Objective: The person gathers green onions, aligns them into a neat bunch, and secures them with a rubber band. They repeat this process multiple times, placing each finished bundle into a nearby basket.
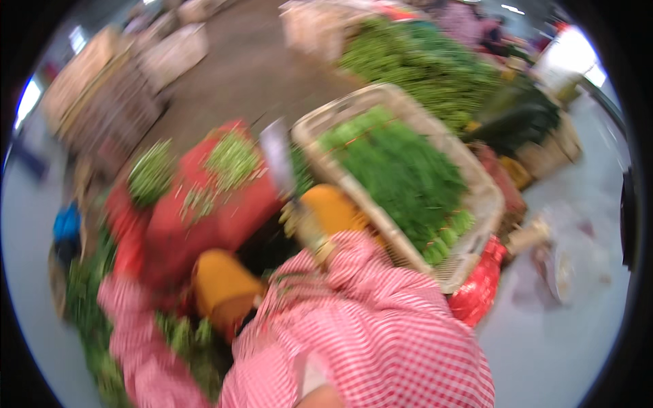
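My left hand [121, 201], in a blurred red glove or sleeve, holds a bundle of green vegetables [152, 173] at the left side of a red cloth or sack-covered work surface [204, 219]. Wrapped in a pale yellowish glove, my right hand [307, 224] grips a cleaver [276, 153], its broad blade pointing up and away from me. Cut green stem ends [232, 158] lie scattered over the red surface between the two hands. Motion blur hides the fingers of both hands. My knees, in orange-yellow covers [224, 280], flank the red surface's near side.
Right of the cleaver stands a beige plastic crate [352, 191] of tied green bundles. Beyond it lies a large heap of green stems [418, 66]. Loose greens [92, 296] are on my left, a red plastic bag [479, 285] on my right. Boxes [109, 102] stand far left.
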Available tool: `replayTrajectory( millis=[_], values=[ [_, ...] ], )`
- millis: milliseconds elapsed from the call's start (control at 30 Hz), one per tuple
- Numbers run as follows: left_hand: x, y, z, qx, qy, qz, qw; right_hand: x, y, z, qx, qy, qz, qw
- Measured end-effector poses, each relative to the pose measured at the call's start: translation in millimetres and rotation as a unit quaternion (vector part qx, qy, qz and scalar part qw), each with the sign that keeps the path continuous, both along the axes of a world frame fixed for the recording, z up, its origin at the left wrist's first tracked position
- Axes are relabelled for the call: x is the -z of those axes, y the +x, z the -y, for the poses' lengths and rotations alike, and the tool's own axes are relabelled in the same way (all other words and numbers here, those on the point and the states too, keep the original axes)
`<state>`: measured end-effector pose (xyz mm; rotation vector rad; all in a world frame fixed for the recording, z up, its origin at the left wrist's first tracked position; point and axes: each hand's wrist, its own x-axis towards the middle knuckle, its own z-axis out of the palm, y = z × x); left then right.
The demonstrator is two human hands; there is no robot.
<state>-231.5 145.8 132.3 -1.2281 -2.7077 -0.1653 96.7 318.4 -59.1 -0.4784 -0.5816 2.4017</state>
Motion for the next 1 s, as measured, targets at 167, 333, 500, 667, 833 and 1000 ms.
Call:
replayTrajectory(
  millis=[167, 333, 500, 667, 833, 1000],
  values=[
    [69, 37, -72, -0.011, 0.034, -0.091, 0.995, -1, -2, 10, 0.069, 0.293, 0.181, 0.936],
    [122, 47, -105, 0.049, -0.005, -0.083, 0.995, -4, -8, 13, 0.051, 0.278, 0.205, 0.937],
    [130, 64, -104, 0.107, 0.002, -0.101, 0.989, 0, -15, 15, 0.049, 0.295, 0.247, 0.922],
    [122, 74, -137, 0.106, -0.094, -0.011, 0.990, 4, -27, 20, 0.070, 0.389, 0.300, 0.868],
    [108, 37, -181, 0.048, -0.190, 0.018, 0.981, -1, -43, 17, 0.037, 0.511, 0.422, 0.748],
    [114, 14, -192, 0.095, -0.166, 0.039, 0.981, -9, -56, 18, 0.058, 0.564, 0.426, 0.705]
  ],
)
